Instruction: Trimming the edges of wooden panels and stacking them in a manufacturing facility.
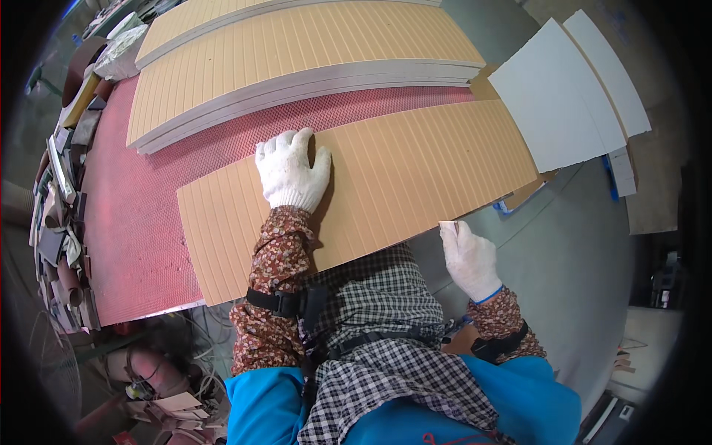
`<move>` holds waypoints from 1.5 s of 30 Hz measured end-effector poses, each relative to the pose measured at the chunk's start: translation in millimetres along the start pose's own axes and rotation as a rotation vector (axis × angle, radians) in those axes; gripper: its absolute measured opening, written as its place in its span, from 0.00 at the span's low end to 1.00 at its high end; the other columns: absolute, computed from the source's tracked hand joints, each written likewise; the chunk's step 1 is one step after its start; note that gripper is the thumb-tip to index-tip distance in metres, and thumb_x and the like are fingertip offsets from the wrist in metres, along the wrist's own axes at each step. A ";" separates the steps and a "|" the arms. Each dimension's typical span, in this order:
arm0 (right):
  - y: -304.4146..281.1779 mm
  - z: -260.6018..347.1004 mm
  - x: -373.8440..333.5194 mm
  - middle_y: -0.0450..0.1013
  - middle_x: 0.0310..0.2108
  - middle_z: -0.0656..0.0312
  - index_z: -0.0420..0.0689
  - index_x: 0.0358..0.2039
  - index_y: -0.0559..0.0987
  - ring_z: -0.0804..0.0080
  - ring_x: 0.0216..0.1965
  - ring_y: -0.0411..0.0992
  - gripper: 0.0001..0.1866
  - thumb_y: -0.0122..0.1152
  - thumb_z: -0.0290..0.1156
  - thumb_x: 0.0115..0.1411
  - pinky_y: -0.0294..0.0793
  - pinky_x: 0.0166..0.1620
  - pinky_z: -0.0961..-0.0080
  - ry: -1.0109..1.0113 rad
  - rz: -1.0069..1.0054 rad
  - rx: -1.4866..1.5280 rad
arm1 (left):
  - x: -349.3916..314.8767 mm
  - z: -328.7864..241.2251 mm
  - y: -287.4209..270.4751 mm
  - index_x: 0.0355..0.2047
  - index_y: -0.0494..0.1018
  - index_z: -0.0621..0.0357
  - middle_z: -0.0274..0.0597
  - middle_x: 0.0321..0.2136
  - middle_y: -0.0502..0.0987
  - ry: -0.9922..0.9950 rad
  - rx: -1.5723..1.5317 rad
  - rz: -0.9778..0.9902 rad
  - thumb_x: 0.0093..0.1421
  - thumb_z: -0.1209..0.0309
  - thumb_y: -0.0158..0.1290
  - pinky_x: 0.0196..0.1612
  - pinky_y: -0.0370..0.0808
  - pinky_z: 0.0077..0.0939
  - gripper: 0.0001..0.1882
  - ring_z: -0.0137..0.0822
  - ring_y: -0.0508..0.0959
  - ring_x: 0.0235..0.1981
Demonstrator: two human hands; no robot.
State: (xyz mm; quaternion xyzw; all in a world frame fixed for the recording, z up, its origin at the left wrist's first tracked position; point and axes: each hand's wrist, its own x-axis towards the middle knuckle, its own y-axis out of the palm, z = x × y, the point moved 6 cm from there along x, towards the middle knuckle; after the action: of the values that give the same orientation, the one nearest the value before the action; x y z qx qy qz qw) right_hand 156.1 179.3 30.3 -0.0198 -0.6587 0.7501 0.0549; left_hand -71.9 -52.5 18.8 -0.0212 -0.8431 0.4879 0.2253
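Observation:
A tan grooved panel (386,170) lies slantwise across the table in front of me. My left hand (291,172), in a white knit glove, rests flat on its top face left of the middle, fingers stretched out and thumb apart. Beside the panel's near edge, toward the right, my gloved right hand (470,258) is closed in a pinch. Between its thumb and fingers sits a small thin folded piece (448,223), pale with a brownish edge, touching or very near the panel's edge. Most of that piece is hidden by the fingers.
Behind lies a stack of similar grooved panels (304,52) on the red textured tabletop (126,230). White boards (560,96) stand at the far right. Scraps and rolled abrasive sheets (63,222) crowd the left edge. Offcuts (174,411) lie low at the left.

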 end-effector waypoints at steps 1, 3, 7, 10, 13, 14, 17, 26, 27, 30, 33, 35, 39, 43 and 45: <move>-2.1 -0.5 4.4 0.77 0.30 0.50 0.42 0.45 0.77 0.49 0.23 0.78 0.12 0.54 0.38 0.73 0.75 0.23 0.54 -0.001 0.002 0.003 | -0.4 0.3 -0.4 0.52 0.79 0.53 0.44 0.50 0.80 -0.011 0.012 0.008 0.59 0.58 0.61 0.67 0.62 0.47 0.22 0.48 0.74 0.57; -2.8 -1.2 16.3 0.76 0.36 0.50 0.43 0.49 0.77 0.49 0.25 0.78 0.13 0.50 0.36 0.74 0.76 0.25 0.52 -0.046 0.072 -0.011 | 0.1 -0.1 -1.3 0.52 0.79 0.53 0.44 0.50 0.80 -0.014 0.010 0.011 0.59 0.58 0.61 0.67 0.62 0.47 0.22 0.48 0.74 0.57; -4.8 0.3 75.1 0.78 0.33 0.48 0.41 0.46 0.78 0.46 0.26 0.79 0.16 0.46 0.40 0.75 0.77 0.29 0.49 -0.047 0.090 -0.023 | -1.0 -1.3 -1.6 0.52 0.79 0.54 0.45 0.50 0.79 -0.014 0.005 0.005 0.59 0.58 0.61 0.67 0.62 0.47 0.23 0.48 0.74 0.57; 2.4 -7.1 131.2 0.80 0.30 0.40 0.39 0.38 0.79 0.40 0.36 0.80 0.25 0.41 0.46 0.75 0.79 0.40 0.44 0.174 0.150 0.063 | -2.9 -1.2 1.1 0.52 0.79 0.55 0.44 0.49 0.80 0.004 -0.002 -0.008 0.59 0.59 0.61 0.67 0.62 0.48 0.23 0.47 0.74 0.57; 0.4 -5.2 180.8 0.80 0.36 0.39 0.39 0.38 0.79 0.39 0.42 0.80 0.25 0.39 0.46 0.75 0.78 0.47 0.43 0.131 0.109 0.054 | -1.6 -2.9 0.4 0.51 0.79 0.55 0.44 0.48 0.80 0.002 -0.005 -0.013 0.59 0.59 0.61 0.67 0.62 0.48 0.22 0.46 0.74 0.56; 0.6 -5.9 196.4 0.80 0.36 0.39 0.39 0.38 0.79 0.39 0.42 0.80 0.25 0.39 0.46 0.75 0.78 0.47 0.43 0.124 0.107 0.053 | -1.5 -2.3 -1.3 0.51 0.79 0.55 0.44 0.48 0.80 0.003 0.000 -0.015 0.59 0.59 0.61 0.67 0.62 0.48 0.22 0.46 0.75 0.56; 8.9 -3.8 237.4 0.80 0.43 0.39 0.38 0.40 0.80 0.38 0.46 0.79 0.26 0.39 0.46 0.75 0.75 0.53 0.43 0.027 0.136 0.093 | -2.4 1.3 -2.6 0.51 0.79 0.55 0.44 0.48 0.80 -0.015 -0.003 -0.006 0.59 0.59 0.61 0.67 0.62 0.48 0.22 0.46 0.75 0.55; 42.1 -26.1 302.7 0.77 0.54 0.41 0.36 0.50 0.81 0.40 0.57 0.75 0.28 0.39 0.46 0.72 0.72 0.61 0.47 -0.179 0.309 -0.112 | 0.5 -4.5 0.2 0.51 0.79 0.54 0.44 0.47 0.80 0.004 -0.044 -0.015 0.59 0.59 0.61 0.67 0.62 0.48 0.21 0.46 0.75 0.55; 37.2 -14.5 299.4 0.78 0.52 0.41 0.36 0.48 0.81 0.40 0.56 0.75 0.28 0.38 0.45 0.74 0.73 0.60 0.47 -0.105 0.283 -0.047 | -1.2 0.1 -0.4 0.51 0.79 0.54 0.44 0.47 0.80 -0.006 -0.035 -0.016 0.59 0.59 0.61 0.67 0.62 0.48 0.21 0.46 0.75 0.55; 12.8 8.7 274.3 0.78 0.51 0.41 0.36 0.47 0.81 0.40 0.55 0.76 0.27 0.37 0.45 0.75 0.74 0.59 0.47 -0.023 0.196 0.025 | -2.2 6.3 -2.5 0.51 0.80 0.54 0.44 0.47 0.80 -0.034 -0.025 0.001 0.59 0.59 0.61 0.66 0.62 0.48 0.21 0.46 0.75 0.55; 23.5 -4.4 257.7 0.79 0.47 0.43 0.38 0.42 0.79 0.41 0.51 0.78 0.25 0.37 0.44 0.76 0.77 0.53 0.45 -0.145 0.109 -0.117 | -0.2 -0.3 -2.0 0.51 0.80 0.53 0.42 0.47 0.80 -0.013 -0.043 -0.021 0.59 0.59 0.61 0.66 0.62 0.47 0.21 0.45 0.75 0.55; 19.4 0.5 225.8 0.79 0.42 0.45 0.39 0.43 0.78 0.41 0.44 0.79 0.21 0.38 0.41 0.76 0.78 0.47 0.43 -0.180 0.059 -0.145 | -1.6 1.8 1.2 0.50 0.80 0.53 0.41 0.47 0.80 -0.025 -0.049 0.008 0.59 0.59 0.61 0.67 0.62 0.46 0.20 0.45 0.75 0.56; 5.2 -1.8 159.8 0.78 0.36 0.46 0.41 0.44 0.77 0.43 0.33 0.80 0.17 0.40 0.36 0.75 0.79 0.38 0.45 0.013 0.086 -0.055 | -0.6 0.3 1.2 0.50 0.80 0.52 0.42 0.47 0.80 -0.023 -0.057 -0.001 0.59 0.59 0.61 0.67 0.62 0.45 0.20 0.45 0.74 0.56; 0.1 3.7 82.3 0.78 0.33 0.49 0.43 0.45 0.78 0.49 0.29 0.80 0.14 0.45 0.36 0.75 0.78 0.28 0.54 -0.142 0.017 -0.152 | -0.6 1.0 -2.6 0.51 0.80 0.53 0.42 0.49 0.80 -0.019 -0.027 0.002 0.59 0.59 0.61 0.68 0.62 0.47 0.21 0.46 0.74 0.57; -3.4 8.4 51.3 0.77 0.33 0.50 0.44 0.45 0.78 0.52 0.27 0.80 0.12 0.47 0.36 0.75 0.77 0.25 0.57 -0.118 -0.015 -0.081 | -0.2 2.4 -2.8 0.51 0.80 0.53 0.42 0.49 0.80 -0.018 -0.028 0.006 0.59 0.59 0.60 0.68 0.61 0.47 0.21 0.46 0.74 0.57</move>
State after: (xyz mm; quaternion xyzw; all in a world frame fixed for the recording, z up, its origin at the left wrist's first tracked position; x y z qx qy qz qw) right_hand 104.5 177.0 37.0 0.0272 -0.6906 0.7224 0.0208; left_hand -72.2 -55.9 20.1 -0.0226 -0.8518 0.4767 0.2160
